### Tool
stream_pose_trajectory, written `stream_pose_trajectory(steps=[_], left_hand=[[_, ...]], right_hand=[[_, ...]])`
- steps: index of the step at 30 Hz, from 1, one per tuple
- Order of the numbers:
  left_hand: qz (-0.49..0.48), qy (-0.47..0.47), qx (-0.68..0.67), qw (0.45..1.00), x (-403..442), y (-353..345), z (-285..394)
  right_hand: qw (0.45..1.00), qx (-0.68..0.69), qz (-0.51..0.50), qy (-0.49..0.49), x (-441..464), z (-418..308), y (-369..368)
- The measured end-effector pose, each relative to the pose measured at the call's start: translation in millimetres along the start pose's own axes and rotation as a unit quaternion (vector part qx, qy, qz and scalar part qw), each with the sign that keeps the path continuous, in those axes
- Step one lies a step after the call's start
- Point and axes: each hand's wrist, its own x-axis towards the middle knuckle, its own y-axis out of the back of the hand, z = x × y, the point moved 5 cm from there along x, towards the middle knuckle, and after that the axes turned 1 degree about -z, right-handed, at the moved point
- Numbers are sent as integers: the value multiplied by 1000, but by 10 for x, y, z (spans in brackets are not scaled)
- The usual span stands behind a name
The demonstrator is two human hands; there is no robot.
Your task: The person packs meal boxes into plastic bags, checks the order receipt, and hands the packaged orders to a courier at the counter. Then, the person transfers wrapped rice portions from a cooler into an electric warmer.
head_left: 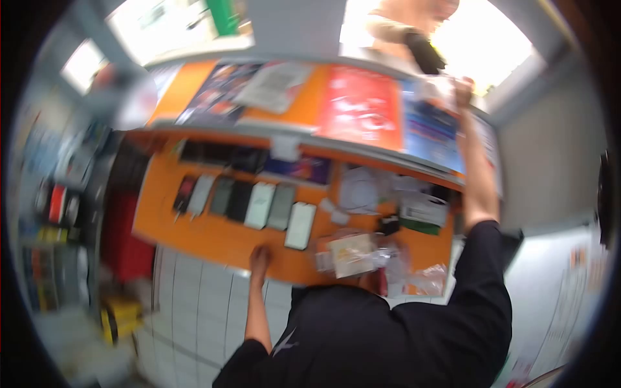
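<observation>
My left hand (260,260) is at the front edge of the orange desk (174,223), just below a row of phones; blur hides its fingers. Nearest to it are a white-screened phone (301,226) and a pale phone (260,205). My right arm stretches up to the raised counter, where my right hand (464,92) looks closed beside a blurred whitish thing (438,87). Whether that thing is in my fingers is unclear. Under this hand lies a blue printed sheet (430,132). Across the counter, another person's dark-covered forearm or hand (425,53) reaches close to mine.
The raised counter carries a red sheet (361,107) and a grey-white packet (275,86). Plastic bags (427,279), a cream-coloured card or box (352,255) and a coiled white cable (359,189) crowd the desk's right side. A yellow-black box (121,318) stands at left.
</observation>
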Motion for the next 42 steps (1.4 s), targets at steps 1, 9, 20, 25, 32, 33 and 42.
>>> stream_pose_trajectory(steps=[1,9,20,25,32,33,42], left_hand=[[5,2,-23,1000,-24,-25,63],[-164,-87,232,955,-131,-413,5],[-387,51,-126,912,-962,-963,1248],[-660,73,-192,722,-1764,-1791,1800],[-656,321,-180,659,-3204,-3102,738],[-668,363,-185,623,-3594,-3186,549],[-908,184,84,367,-7206,-3155,-629]], right_hand=[[980,72,11,-186,-34,33,16],[939,2,-117,-323,-527,319,148],[864,392,-25,-315,-1781,-3409,2670],[890,299,23,-344,-2284,-4243,3544],[916,92,8,-391,-3351,-4585,4933],[899,98,-23,-427,-3748,-4689,4786],[65,259,551,-790,-9513,-5667,6123]])
